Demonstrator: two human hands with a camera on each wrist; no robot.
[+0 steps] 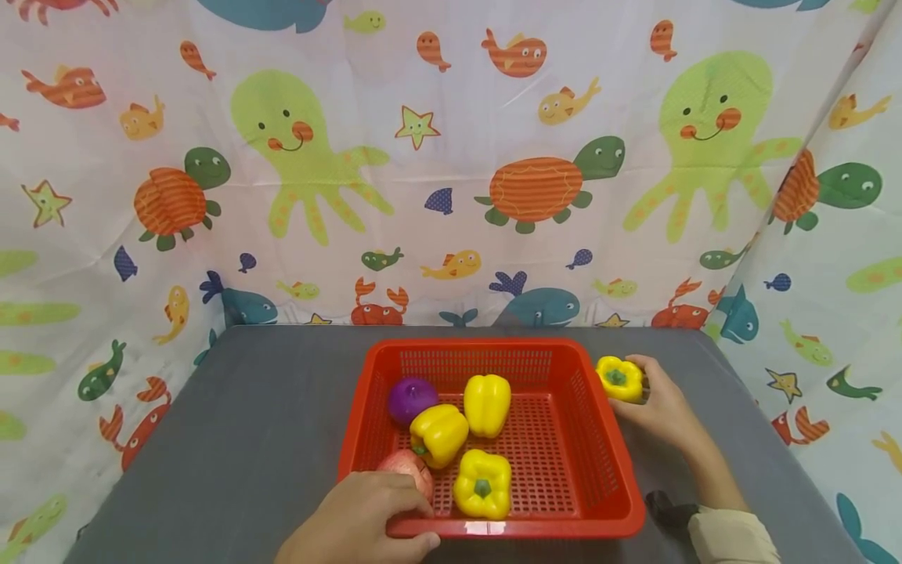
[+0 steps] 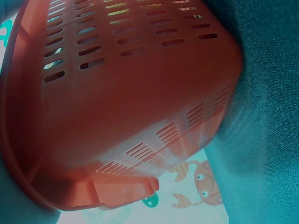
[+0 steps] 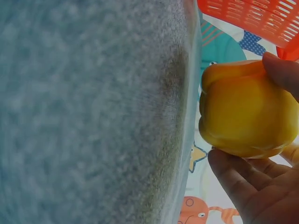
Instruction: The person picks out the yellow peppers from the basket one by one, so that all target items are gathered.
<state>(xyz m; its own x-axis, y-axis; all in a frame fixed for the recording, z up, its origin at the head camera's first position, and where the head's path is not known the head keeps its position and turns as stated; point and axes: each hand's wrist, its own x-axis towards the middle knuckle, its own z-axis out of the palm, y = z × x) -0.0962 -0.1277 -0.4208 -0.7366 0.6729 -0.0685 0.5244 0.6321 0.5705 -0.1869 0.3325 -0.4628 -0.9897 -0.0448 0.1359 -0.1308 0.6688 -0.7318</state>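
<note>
A red plastic basket [image 1: 613, 478] with slotted walls stands on the grey table. My left hand [image 1: 362, 513] grips its near left rim, fingers over the edge and thumb outside. To the right of the basket, my right hand [image 1: 658, 403] holds a yellow bell pepper [image 1: 620, 379], its green stem facing the head camera. In the right wrist view the thumb and fingers pinch that pepper [image 3: 250, 109] from opposite sides. Inside the basket lie three yellow bell peppers [image 1: 487, 406], a purple round vegetable [image 1: 412, 400] and a pinkish-red round fruit [image 1: 409, 470], partly hidden behind the left hand.
The grey tabletop [image 1: 247, 439] extends to both sides of the basket. A white curtain [image 1: 437, 102] printed with sea animals hangs behind the table and along both sides. A dark strap [image 1: 669, 511] sits at the right wrist beside a beige sleeve [image 1: 729, 536].
</note>
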